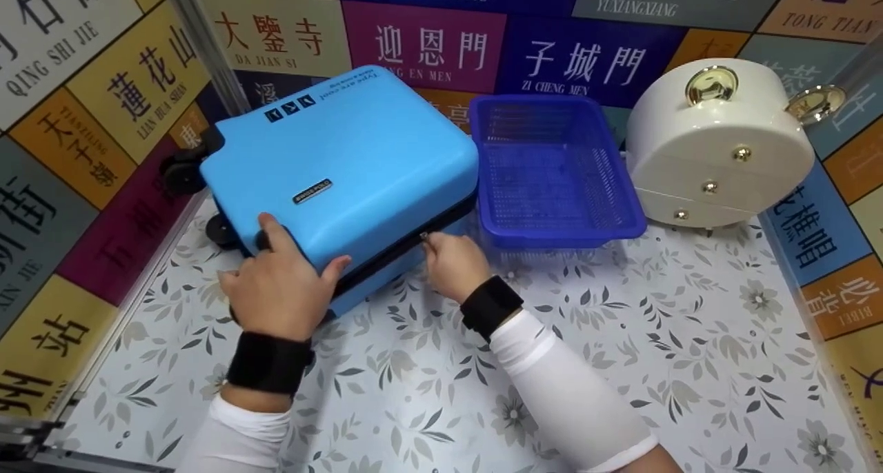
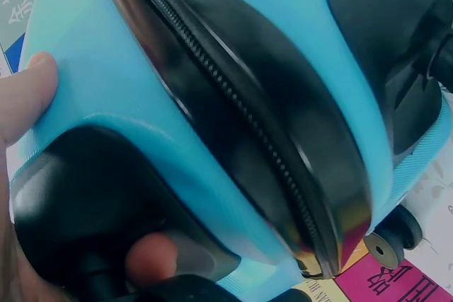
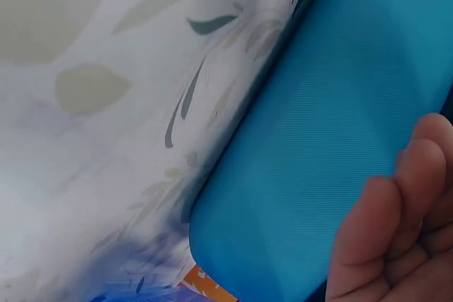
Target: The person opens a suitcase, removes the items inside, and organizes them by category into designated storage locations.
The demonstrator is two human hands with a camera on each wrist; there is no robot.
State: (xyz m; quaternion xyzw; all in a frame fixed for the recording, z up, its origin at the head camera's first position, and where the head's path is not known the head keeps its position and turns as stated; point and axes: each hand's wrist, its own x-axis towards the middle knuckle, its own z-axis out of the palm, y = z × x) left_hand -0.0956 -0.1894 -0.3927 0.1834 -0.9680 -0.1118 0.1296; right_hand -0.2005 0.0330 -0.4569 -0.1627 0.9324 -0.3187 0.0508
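A light-blue hard-shell suitcase (image 1: pixel 365 142) lies flat, with black wheels (image 1: pixel 185 173) at its left end. My left hand (image 1: pixel 279 290) holds its near-left corner, one finger stretched along the top. In the left wrist view, the thumb (image 2: pixel 32 97) touches the shell and a fingertip (image 2: pixel 152 256) lies at the black wheel mount (image 2: pixel 78 203). The zipper (image 2: pixel 233 97) runs between two black bands, its teeth together there. On the near long side, my right hand (image 1: pixel 455 263) pinches the zipper pull (image 1: pixel 424 236). The right wrist view shows curled fingers (image 3: pixel 396 224) beside the lower shell (image 3: pixel 304 146), the pull hidden.
A blue plastic basket (image 1: pixel 562 235) stands against the suitcase's right end. Further right is a rounded white drawer box (image 1: pixel 717 135) with gold knobs and raised gold handles. Leaf-patterned covering (image 1: pixel 414 390) lies beneath everything. Sign-printed panels (image 1: pixel 424 45) enclose the back and sides.
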